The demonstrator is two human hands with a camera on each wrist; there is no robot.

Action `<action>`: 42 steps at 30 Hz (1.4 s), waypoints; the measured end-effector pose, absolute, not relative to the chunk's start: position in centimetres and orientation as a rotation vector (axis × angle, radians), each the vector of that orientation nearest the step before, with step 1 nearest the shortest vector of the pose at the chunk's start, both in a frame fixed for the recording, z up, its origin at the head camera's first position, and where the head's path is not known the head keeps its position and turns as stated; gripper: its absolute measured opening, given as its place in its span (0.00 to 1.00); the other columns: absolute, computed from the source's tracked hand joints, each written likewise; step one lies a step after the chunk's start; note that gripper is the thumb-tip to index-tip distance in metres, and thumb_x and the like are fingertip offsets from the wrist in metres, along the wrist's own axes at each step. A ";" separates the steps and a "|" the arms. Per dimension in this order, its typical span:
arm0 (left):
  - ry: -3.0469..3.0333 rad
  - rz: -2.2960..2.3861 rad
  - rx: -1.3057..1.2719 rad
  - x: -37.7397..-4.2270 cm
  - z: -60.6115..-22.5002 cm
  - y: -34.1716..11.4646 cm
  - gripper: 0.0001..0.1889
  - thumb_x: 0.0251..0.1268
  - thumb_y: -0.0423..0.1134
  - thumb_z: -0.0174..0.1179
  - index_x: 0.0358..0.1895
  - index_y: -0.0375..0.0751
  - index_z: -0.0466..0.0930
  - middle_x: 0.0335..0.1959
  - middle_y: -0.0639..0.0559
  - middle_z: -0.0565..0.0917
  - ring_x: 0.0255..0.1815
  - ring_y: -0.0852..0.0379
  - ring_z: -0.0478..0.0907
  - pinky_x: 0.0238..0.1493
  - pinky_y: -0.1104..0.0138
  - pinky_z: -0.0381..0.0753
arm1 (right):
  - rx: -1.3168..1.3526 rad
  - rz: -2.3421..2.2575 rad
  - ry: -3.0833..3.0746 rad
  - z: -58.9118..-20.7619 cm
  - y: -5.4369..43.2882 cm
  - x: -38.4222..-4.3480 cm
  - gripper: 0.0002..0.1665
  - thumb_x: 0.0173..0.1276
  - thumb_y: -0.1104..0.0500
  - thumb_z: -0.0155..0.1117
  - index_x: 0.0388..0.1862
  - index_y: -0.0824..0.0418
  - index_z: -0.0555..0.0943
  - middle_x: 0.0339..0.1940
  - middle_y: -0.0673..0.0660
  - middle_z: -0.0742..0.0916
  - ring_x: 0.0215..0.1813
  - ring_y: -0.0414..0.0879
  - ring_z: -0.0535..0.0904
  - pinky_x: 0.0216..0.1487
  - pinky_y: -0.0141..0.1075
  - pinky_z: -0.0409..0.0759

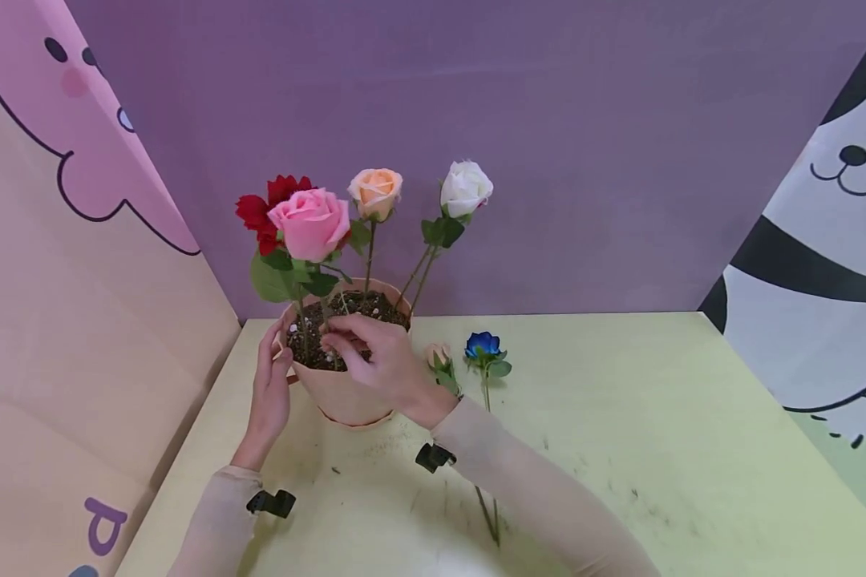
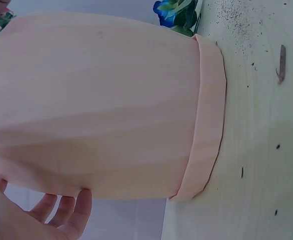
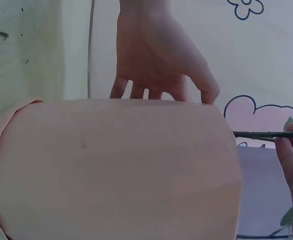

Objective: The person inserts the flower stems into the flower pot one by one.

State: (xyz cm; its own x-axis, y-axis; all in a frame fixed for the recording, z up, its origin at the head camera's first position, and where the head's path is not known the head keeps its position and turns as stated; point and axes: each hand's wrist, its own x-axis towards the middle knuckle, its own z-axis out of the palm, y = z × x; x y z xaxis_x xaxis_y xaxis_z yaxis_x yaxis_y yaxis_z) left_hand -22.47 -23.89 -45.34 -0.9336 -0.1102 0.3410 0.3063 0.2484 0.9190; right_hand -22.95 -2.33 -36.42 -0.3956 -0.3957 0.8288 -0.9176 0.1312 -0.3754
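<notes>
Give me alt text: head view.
A right hand pinches a pink rose by its stem over a soil-filled pot; the left hand touches its side. A red flower, peach rose and white rose rise behind; a blue flower lies on the table.

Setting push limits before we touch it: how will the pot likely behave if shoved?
The pot is probably heavy for its size, with soil close to its rim. A high shove might tip it, since it narrows toward its base. Its outside may give slightly under pressure: the band round the base looks folded.
</notes>
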 end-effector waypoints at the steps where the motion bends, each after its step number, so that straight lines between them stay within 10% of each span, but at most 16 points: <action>1: -2.185 -1.730 -0.184 -22.5 -45.3 -23.9 0.28 0.90 0.46 0.33 0.87 0.63 0.51 0.87 0.50 0.56 0.79 0.41 0.64 0.62 0.49 0.74 | 1.271 1.206 -1.882 -36.5 -2.6 -22.9 0.08 0.74 0.69 0.67 0.49 0.71 0.86 0.43 0.62 0.93 0.42 0.48 0.92 0.49 0.24 0.85; 25: -2.205 -1.736 -0.147 -22.5 -45.2 -23.7 0.29 0.90 0.48 0.35 0.88 0.57 0.48 0.86 0.42 0.56 0.79 0.39 0.63 0.65 0.46 0.73 | 1.297 1.364 -1.818 -40.1 -2.4 -23.9 0.12 0.67 0.75 0.71 0.49 0.74 0.88 0.45 0.67 0.93 0.46 0.55 0.92 0.48 0.29 0.88; 42: -2.219 -1.767 -0.105 -22.6 -45.1 -23.9 0.30 0.89 0.47 0.35 0.88 0.58 0.47 0.85 0.38 0.55 0.79 0.39 0.65 0.67 0.46 0.73 | 0.785 1.581 -1.891 -39.8 5.5 -23.5 0.09 0.75 0.69 0.67 0.50 0.69 0.89 0.43 0.65 0.94 0.41 0.44 0.93 0.41 0.27 0.86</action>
